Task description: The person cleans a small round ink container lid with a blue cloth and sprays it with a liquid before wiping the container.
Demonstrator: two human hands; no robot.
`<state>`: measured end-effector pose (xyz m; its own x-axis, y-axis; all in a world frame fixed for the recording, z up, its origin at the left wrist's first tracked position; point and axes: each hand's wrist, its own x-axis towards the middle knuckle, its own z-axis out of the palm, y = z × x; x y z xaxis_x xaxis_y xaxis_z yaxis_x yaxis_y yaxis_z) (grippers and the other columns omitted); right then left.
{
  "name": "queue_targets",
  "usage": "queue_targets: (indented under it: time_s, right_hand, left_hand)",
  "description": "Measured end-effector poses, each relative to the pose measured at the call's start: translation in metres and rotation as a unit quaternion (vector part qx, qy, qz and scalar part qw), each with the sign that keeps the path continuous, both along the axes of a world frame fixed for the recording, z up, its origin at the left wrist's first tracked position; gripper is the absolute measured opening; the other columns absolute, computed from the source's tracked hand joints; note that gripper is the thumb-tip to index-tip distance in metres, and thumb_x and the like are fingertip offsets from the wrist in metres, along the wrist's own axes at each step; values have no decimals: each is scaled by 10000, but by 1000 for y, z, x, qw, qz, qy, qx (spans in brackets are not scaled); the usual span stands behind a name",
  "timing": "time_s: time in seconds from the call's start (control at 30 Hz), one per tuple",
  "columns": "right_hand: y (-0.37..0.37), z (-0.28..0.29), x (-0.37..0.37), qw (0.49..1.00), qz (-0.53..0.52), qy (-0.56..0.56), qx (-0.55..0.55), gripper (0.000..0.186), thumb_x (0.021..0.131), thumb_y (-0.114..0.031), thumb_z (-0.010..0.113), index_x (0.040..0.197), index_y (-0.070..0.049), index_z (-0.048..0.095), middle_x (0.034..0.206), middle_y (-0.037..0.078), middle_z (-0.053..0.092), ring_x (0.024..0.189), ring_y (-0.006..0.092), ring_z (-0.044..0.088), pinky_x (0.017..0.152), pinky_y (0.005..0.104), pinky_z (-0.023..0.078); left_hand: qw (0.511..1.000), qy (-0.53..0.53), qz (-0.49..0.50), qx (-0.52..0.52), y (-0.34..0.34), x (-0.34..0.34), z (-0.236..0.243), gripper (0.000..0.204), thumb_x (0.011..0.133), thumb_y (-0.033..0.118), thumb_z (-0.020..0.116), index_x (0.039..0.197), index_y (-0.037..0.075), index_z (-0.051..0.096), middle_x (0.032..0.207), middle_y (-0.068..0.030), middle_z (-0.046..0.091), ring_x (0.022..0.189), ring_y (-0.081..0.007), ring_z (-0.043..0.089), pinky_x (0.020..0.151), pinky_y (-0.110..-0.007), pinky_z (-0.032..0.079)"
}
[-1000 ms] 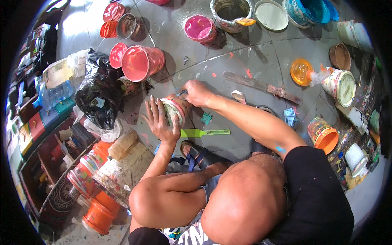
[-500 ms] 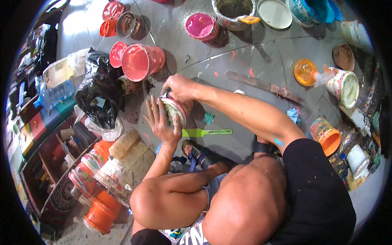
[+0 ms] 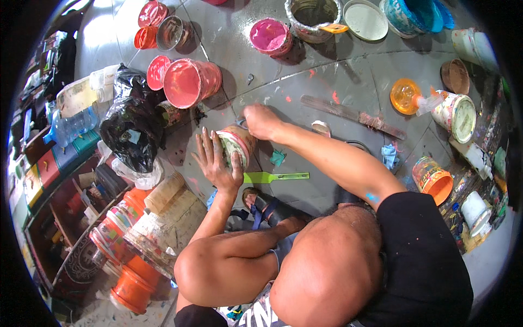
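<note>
A paint-smeared tub [image 3: 239, 145] with a white and green crusted face is tilted on the floor in front of me. My left hand [image 3: 217, 163] lies against its near left side, fingers spread and stretched out. At the tub's far edge, my right hand [image 3: 261, 122] is closed in a fist. A small greyish piece shows at its fingers, too little to name. A lime green spatula-like tool [image 3: 280, 176] lies on the floor near my foot, below a crumpled teal scrap [image 3: 278, 158].
Coral paint buckets [image 3: 188, 84] and a black plastic bag [image 3: 133, 125] stand to the left. A pink paint tub [image 3: 271, 37] and a large grey bucket [image 3: 313, 16] are farther off. A flat wooden stick [image 3: 348, 114] lies to the right, near an orange bottle [image 3: 406, 96].
My right fist has moved to the right and slightly down along the tub's far edge. My left hand stays against the tub, almost unmoved.
</note>
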<state>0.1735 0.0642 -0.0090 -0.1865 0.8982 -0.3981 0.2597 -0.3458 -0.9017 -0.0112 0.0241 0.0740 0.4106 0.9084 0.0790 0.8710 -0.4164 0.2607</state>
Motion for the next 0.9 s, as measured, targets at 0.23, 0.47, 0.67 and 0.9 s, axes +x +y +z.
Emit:
queue_targets:
  time_s: [0.23,0.47,0.67,0.9]
  right_hand:
    - [-52,25,0,984,-111,105,92,237,834,-148,721,985,34,736,929,265,718,936,455,702,839,477,565]
    - [-64,25,-2,995,-86,43,10,222,853,-152,731,931,56,718,912,297,713,883,459,707,802,508,561]
    - [-68,3,-18,992,-124,5,-4,193,893,-144,668,947,35,717,916,292,708,877,463,697,798,532,544]
    - [-63,30,-30,980,-166,80,76,218,879,-139,680,1032,6,737,960,257,722,903,434,700,823,452,557]
  left_hand:
    - [1000,-13,-1,10,-2,-3,0,690,972,436,516,1536,39,484,1631,-184,400,1524,-444,312,1197,-667,182]
    - [1000,0,14,13,2,-2,-2,703,979,462,505,1538,37,477,1628,-181,404,1518,-441,314,1203,-641,198]
    - [998,2,60,31,0,3,-2,671,1016,444,475,1536,22,472,1616,-191,416,1484,-435,360,1205,-589,234]
    - [974,-6,227,20,3,3,-10,615,1092,408,399,1564,14,411,1630,-207,375,1480,-414,357,1214,-514,251]
